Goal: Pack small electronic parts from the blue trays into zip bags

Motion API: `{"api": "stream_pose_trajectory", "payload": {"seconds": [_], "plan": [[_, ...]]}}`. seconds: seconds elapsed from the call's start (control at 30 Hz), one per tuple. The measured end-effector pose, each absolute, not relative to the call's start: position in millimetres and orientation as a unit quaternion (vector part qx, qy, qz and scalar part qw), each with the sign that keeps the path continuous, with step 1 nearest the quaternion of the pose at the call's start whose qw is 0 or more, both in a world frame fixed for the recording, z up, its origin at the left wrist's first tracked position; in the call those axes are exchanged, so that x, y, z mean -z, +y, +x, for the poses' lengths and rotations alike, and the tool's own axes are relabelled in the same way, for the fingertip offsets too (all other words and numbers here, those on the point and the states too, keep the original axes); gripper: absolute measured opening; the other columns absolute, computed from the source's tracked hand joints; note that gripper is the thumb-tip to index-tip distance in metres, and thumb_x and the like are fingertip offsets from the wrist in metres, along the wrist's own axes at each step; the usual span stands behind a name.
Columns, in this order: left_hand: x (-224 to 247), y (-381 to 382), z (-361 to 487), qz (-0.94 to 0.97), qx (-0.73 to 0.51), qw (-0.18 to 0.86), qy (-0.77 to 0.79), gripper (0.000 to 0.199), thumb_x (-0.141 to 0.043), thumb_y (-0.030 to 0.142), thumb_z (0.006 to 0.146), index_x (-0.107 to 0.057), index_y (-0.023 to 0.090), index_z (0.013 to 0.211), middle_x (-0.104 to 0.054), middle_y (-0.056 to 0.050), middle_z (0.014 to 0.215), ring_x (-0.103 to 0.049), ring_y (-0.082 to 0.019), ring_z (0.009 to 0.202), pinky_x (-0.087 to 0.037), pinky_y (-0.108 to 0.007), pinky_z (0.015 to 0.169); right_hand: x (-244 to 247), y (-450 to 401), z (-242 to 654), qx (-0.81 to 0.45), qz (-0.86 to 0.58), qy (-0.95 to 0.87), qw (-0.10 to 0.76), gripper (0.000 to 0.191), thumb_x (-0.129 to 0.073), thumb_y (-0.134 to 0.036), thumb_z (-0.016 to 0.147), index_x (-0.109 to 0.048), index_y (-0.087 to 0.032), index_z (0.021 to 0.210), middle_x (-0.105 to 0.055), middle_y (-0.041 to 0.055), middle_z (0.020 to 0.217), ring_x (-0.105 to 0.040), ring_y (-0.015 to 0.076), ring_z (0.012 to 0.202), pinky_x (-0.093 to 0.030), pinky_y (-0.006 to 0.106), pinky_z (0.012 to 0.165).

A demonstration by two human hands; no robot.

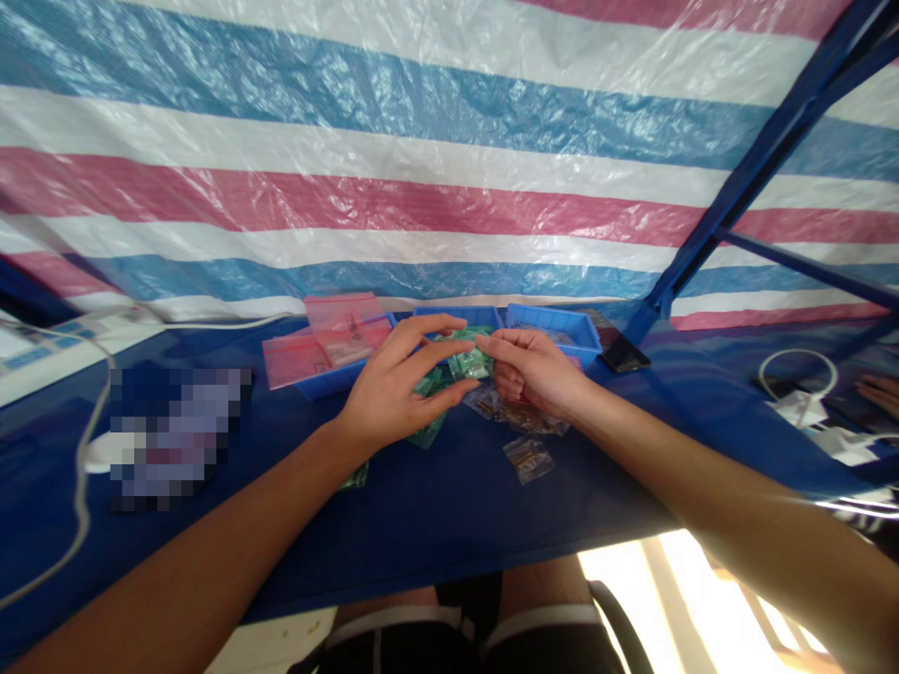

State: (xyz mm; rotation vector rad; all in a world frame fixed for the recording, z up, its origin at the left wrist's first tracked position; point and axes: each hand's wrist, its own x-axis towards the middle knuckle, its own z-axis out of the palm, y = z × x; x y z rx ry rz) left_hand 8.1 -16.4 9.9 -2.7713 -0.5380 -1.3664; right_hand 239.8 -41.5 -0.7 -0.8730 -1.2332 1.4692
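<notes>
My left hand [404, 384] hovers over the middle of the blue table cloth [393, 534], its fingers spread, with the fingertips at the edge of a green plastic bag [470, 363]. My right hand [530, 373] pinches that bag from the other side. Another green bag [428, 398] lies under my left palm. Clear bags of small brass parts [526, 459] lie on the cloth just below my right hand. Behind my hands stand blue plastic bins [554, 328], and pink zip bags [344, 328] rest on the left one.
A phone [622, 354] lies past the bins on the right. A pixelated object [175, 435] and a white cable [88, 459] are on the left. Another person's hand [881, 393] shows at the right edge. A striped tarp [421, 159] on a blue frame [758, 178] rises behind.
</notes>
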Motion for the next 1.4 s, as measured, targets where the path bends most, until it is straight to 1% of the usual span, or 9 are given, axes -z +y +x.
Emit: {"api": "stream_pose_trajectory", "payload": {"seconds": [0.17, 0.33, 0.47, 0.63, 0.87, 0.97, 1.03, 1.2, 1.4], "plan": [[-9.0, -13.9, 7.6, -0.906, 0.407, 0.002, -0.118, 0.037, -0.085, 0.035, 0.094, -0.073, 0.024, 0.127, -0.069, -0.015, 0.141, -0.067, -0.03, 0.13, -0.058, -0.049, 0.11, 0.1, -43.0, 235.9, -0.644, -0.352, -0.474, 0.486, 0.05, -0.089, -0.054, 0.084, -0.054, -0.022, 0.07, -0.041, -0.0101, 0.048, -0.029, 0.0061, 0.039, -0.019, 0.025, 0.04], [-6.9, -12.2, 5.2, -0.895, 0.429, -0.003, -0.121, 0.025, -0.072, 0.02, 0.102, -0.074, 0.022, 0.128, -0.077, -0.011, 0.121, -0.074, -0.022, 0.112, -0.061, -0.037, 0.1, -3.6, -44.5, 238.7, -0.6, -0.375, -0.526, 0.472, 0.058, -0.082, -0.064, 0.089, -0.052, -0.022, 0.063, -0.043, -0.0069, 0.047, -0.031, 0.0074, 0.038, -0.019, 0.027, 0.04], [-5.6, -15.7, 5.3, -0.869, 0.457, -0.005, -0.188, 0.022, -0.071, 0.024, 0.105, -0.074, 0.018, 0.125, -0.08, -0.009, 0.109, -0.077, -0.018, 0.097, -0.061, -0.029, 0.091, -5.1, -45.9, 239.9, -0.463, -0.403, -0.586, 0.529, 0.051, -0.073, -0.071, 0.094, -0.064, -0.022, 0.083, -0.059, -0.0032, 0.063, -0.047, 0.0107, 0.05, -0.035, 0.025, 0.046], [-4.6, -20.0, 5.9, -0.851, 0.452, -0.004, -0.267, 0.037, -0.073, 0.032, 0.104, -0.07, 0.02, 0.139, -0.082, -0.005, 0.107, -0.075, -0.014, 0.083, -0.06, -0.024, 0.083, -5.5, -49.1, 237.0, -0.426, -0.355, -0.632, 0.541, 0.041, -0.084, -0.055, 0.091, -0.074, -0.023, 0.114, -0.075, 0.0032, 0.099, -0.067, 0.0154, 0.081, -0.053, 0.026, 0.069], [-5.8, -19.8, 5.2, -0.883, 0.413, -0.057, -0.217, 0.035, -0.061, 0.029, 0.11, -0.066, 0.019, 0.144, -0.078, -0.011, 0.123, -0.076, -0.018, 0.102, -0.061, -0.029, 0.096, -1.5, -43.2, 240.3, -0.479, -0.334, -0.608, 0.537, 0.037, -0.089, -0.052, 0.086, -0.079, -0.023, 0.105, -0.078, 0.0017, 0.09, -0.061, 0.0129, 0.064, -0.05, 0.026, 0.058], [-7.9, -16.6, 6.3, -0.888, 0.419, -0.048, -0.183, 0.054, -0.076, 0.039, 0.101, -0.062, 0.018, 0.149, -0.066, -0.019, 0.146, -0.067, -0.029, 0.131, -0.06, -0.04, 0.106, -0.3, -39.0, 242.7, -0.526, -0.327, -0.561, 0.549, 0.039, -0.093, -0.05, 0.083, -0.079, -0.023, 0.108, -0.077, 0.0002, 0.086, -0.061, 0.0125, 0.064, -0.05, 0.025, 0.057], [-7.7, -13.9, 6.6, -0.888, 0.429, -0.026, -0.165, 0.055, -0.082, 0.039, 0.096, -0.065, 0.02, 0.145, -0.063, -0.019, 0.15, -0.064, -0.03, 0.135, -0.059, -0.045, 0.109, 0.4, -37.6, 242.9, -0.56, -0.326, -0.525, 0.552, 0.04, -0.095, -0.049, 0.08, -0.078, -0.022, 0.105, -0.074, -0.0016, 0.079, -0.06, 0.0114, 0.06, -0.048, 0.024, 0.055], [-4.9, -11.3, 5.6, -0.882, 0.448, -0.01, -0.146, 0.022, -0.069, 0.019, 0.104, -0.075, 0.02, 0.126, -0.078, -0.01, 0.119, -0.075, -0.02, 0.111, -0.06, -0.034, 0.101, 1.3, -38.1, 242.1, -0.589, -0.355, -0.507, 0.52, 0.044, -0.089, -0.061, 0.083, -0.078, -0.02, 0.097, -0.072, 0.001, 0.079, -0.063, 0.0134, 0.062, -0.049, 0.026, 0.056], [-4.2, -17.8, 6.7, -0.844, 0.471, -0.007, -0.255, 0.034, -0.077, 0.03, 0.102, -0.072, 0.019, 0.134, -0.079, -0.003, 0.1, -0.073, -0.013, 0.083, -0.059, -0.025, 0.085, -4.4, -42.1, 244.1, -0.431, -0.382, -0.61, 0.544, 0.039, -0.078, -0.061, 0.095, -0.077, -0.022, 0.09, -0.07, 0.0001, 0.087, -0.062, 0.0128, 0.07, -0.051, 0.028, 0.069]]}}
